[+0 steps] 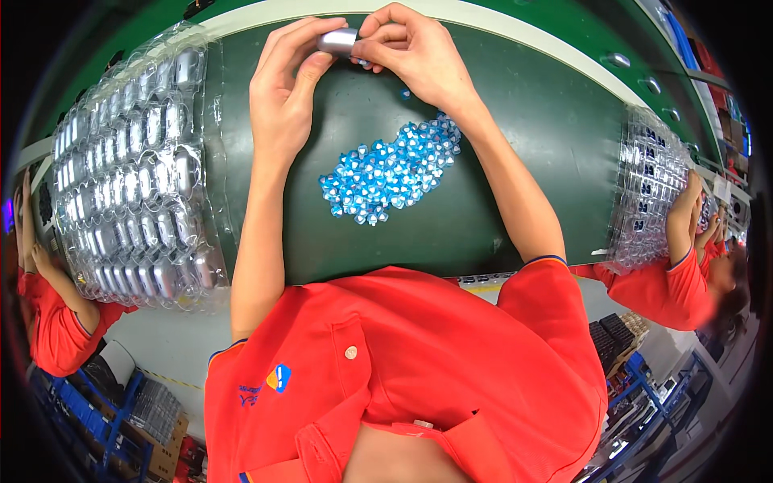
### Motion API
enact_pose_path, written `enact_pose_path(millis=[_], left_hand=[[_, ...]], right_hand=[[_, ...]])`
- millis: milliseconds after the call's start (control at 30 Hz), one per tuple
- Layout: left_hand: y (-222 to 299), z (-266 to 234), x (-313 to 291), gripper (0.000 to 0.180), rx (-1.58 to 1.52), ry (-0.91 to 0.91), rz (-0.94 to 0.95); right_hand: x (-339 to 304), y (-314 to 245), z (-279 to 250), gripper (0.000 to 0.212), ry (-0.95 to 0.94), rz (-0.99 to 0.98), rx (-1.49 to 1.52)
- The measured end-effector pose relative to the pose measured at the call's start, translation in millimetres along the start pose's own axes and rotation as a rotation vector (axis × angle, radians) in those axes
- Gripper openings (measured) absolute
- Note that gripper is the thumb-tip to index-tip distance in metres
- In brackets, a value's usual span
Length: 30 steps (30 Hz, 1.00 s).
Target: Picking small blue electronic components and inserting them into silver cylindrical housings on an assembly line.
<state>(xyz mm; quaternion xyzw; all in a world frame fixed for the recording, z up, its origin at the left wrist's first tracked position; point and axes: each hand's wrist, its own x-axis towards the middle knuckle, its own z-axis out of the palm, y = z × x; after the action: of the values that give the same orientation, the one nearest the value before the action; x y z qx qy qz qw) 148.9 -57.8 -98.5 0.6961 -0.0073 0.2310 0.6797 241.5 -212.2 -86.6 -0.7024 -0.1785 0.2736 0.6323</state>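
Near the far edge of the green table, my left hand (283, 88) is closed around a small, smooth, silver-grey rounded case (338, 41), thumb below it and fingers over it. My right hand (423, 56) is closed at the case's right end, its thumb and curled fingers pressed there. A pale bluish bit shows under the right fingertips; too little of it is visible to name. Between my forearms lies a pile of small blue pieces with white centres (390, 171). One loose blue piece (405, 94) sits apart, just below my right hand.
Clear plastic trays (211, 141) with rows of silver cases stand at the left of the table (531, 129). Another clear tray (648, 189) with small dark parts is at the right edge. Co-workers in red shirts sit on both sides, one with an arm (683, 217) by the right tray.
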Motion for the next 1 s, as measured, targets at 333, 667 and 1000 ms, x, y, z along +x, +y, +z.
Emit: enact_pose_path(millis=[333,667,1000], left_hand=[[15,0,1,0.029,0.325,-0.06,0.301],[34,-4,-2,0.03,0.295,-0.01,0.252],[38,-9,-1,0.031,0.244,0.011,0.222]], right_hand=[[-3,2,1,0.018,-0.046,-0.088,-0.013],[-5,-2,2,0.02,-0.219,-0.082,0.187],[-12,0,17,0.02,-0.139,-0.037,0.367]])
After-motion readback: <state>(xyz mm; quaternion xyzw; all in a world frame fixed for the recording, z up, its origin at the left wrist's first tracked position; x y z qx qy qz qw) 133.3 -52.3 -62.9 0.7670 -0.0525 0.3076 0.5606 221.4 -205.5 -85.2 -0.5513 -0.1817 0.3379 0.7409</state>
